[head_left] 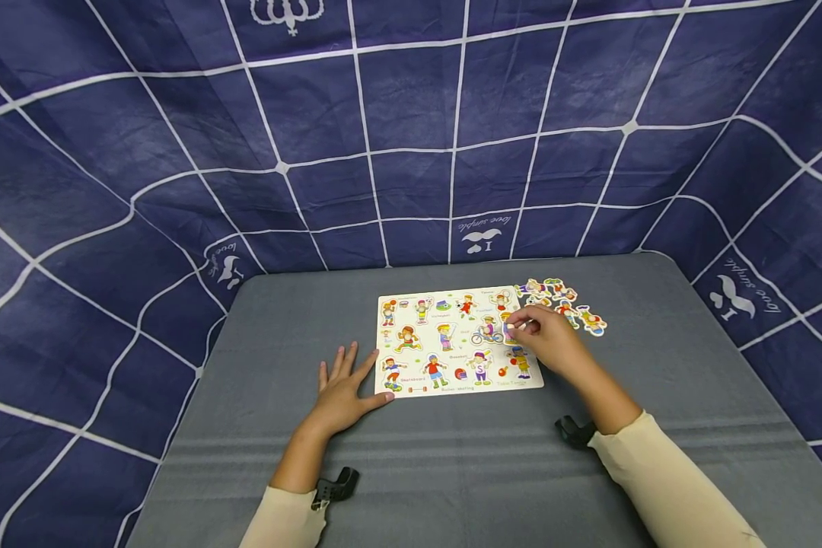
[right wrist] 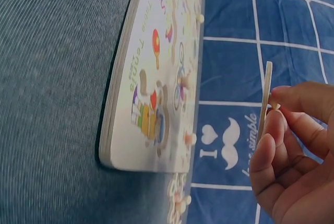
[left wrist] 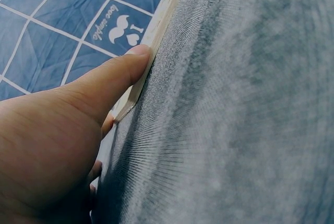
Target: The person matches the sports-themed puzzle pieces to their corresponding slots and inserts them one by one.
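Note:
A wooden puzzle board (head_left: 455,293) with cartoon sport figures lies on the grey table (head_left: 452,457). My left hand (head_left: 343,387) lies flat on the table, its thumb (left wrist: 117,70) pressed against the board's (left wrist: 156,31) left edge. My right hand (head_left: 544,335) hovers over the board's right side and pinches a thin puzzle piece (right wrist: 265,98) by its peg, holding it above the board (right wrist: 151,78). Several loose pieces (head_left: 565,301) lie on the table just right of the board.
A dark blue cloth with a white grid (head_left: 411,137) hangs behind and around the table. A black wrist strap clip (head_left: 336,487) sits at each sleeve. Bare grey table surface stretches toward me.

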The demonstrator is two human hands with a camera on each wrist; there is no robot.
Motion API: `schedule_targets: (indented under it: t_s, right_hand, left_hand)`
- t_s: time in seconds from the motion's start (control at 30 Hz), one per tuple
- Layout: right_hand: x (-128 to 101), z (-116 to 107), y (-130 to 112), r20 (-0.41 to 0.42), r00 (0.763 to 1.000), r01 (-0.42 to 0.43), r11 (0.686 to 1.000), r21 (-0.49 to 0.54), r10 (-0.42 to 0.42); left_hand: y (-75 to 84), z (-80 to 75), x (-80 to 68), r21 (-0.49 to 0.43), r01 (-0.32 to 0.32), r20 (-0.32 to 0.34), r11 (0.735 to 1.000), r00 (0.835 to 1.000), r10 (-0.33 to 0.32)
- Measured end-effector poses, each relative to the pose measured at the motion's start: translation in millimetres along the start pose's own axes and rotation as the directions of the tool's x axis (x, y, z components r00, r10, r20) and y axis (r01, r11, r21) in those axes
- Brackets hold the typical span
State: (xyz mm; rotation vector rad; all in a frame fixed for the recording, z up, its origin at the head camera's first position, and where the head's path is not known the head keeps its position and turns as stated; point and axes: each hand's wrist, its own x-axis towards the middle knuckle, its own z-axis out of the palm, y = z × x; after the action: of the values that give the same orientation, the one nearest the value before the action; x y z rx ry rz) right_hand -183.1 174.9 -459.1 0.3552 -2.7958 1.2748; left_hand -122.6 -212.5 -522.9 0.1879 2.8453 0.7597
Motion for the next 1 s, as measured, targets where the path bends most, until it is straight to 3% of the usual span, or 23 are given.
schedule_targets:
  t_s: [1.0]
  right_hand:
    - [24.0, 50.2, -25.0, 0.076, 0.997, 0.005, 0.996, 0.086, -0.012]
  left_hand:
    - [-0.9, -0.4, 0.5, 0.009, 0.007, 0.012, 1.0, 1.0, -0.007]
